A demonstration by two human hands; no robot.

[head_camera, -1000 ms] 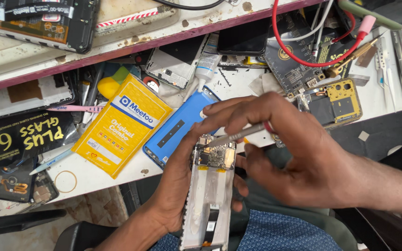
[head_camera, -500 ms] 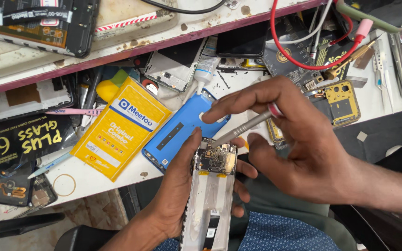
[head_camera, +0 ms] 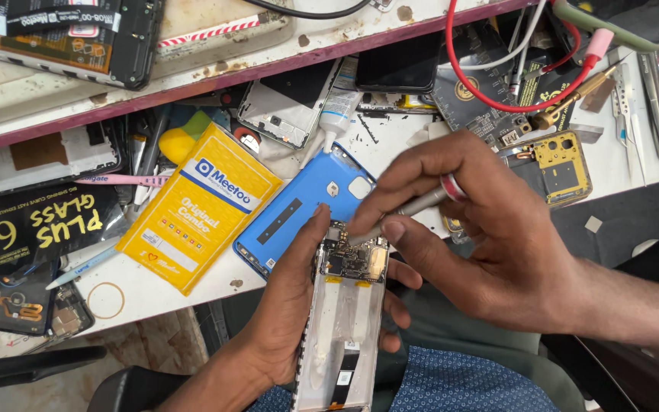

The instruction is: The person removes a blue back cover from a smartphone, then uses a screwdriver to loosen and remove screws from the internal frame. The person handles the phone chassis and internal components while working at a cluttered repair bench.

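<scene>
Your two hands work on an opened phone held over your lap at the tabletop's edge.

Head view: your left hand (head_camera: 287,305) cradles the opened phone frame (head_camera: 342,320) from below, thumb along its left side. Your right hand (head_camera: 490,229) pinches a slim metal screwdriver (head_camera: 409,207), tip on the circuit board (head_camera: 354,258) at the frame's top. A blue back cover (head_camera: 299,207) and yellow packet (head_camera: 200,206) lie on the tabletop (head_camera: 192,294) just beyond.
</scene>
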